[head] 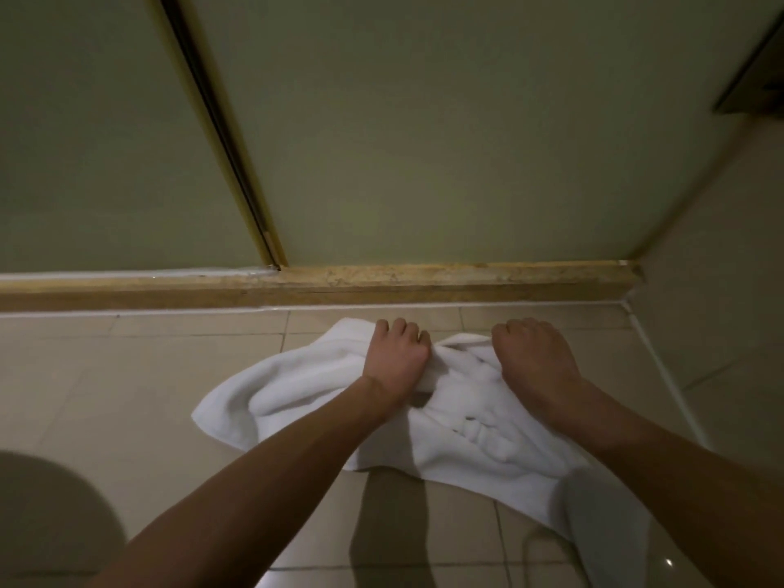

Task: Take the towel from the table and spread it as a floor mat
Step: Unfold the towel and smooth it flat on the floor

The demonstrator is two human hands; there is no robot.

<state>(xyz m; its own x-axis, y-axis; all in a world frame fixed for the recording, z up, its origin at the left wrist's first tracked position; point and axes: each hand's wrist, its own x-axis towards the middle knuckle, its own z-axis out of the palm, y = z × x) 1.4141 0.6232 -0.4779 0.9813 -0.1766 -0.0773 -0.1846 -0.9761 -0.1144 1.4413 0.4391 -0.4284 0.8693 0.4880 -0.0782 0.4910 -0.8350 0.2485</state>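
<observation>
A white towel [297, 388] lies rumpled on the beige tiled floor [127, 375], just in front of a raised stone threshold. My left hand [396, 354] is closed on a bunched fold near the towel's far edge, at its middle. My right hand [532, 354] is closed on the same far edge, a little to the right. The cloth between the two hands is gathered into wrinkles. The towel's left part lies flatter; its near right corner runs under my right forearm.
A stone threshold [424, 282] runs across the floor at the foot of a frosted glass shower screen [424, 142]. A wall [721, 290] closes the right side. A rounded pale object [46, 511] sits at the lower left.
</observation>
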